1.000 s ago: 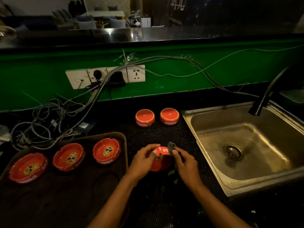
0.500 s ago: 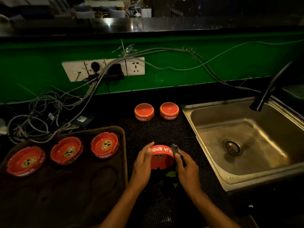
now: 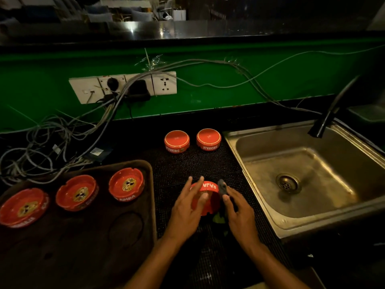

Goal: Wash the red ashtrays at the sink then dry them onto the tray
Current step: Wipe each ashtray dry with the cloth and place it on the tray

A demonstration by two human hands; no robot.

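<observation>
A red ashtray is tilted on its edge above the black mat, between my hands. My left hand holds its left side with the fingers spread over the rim. My right hand presses a dark cloth against the ashtray's right side. Three red ashtrays lie face up in a row on the dark tray. Two more red ashtrays sit upside down at the back of the mat.
A steel sink with a drain lies to the right, and a dark tap hangs over its far corner. A tangle of grey cables lies behind the tray below a wall socket strip on the green wall.
The ashtray has been turned more upright between my hands, and the cloth has shifted along its right edge. My left fingers have opened wider over the rim.
</observation>
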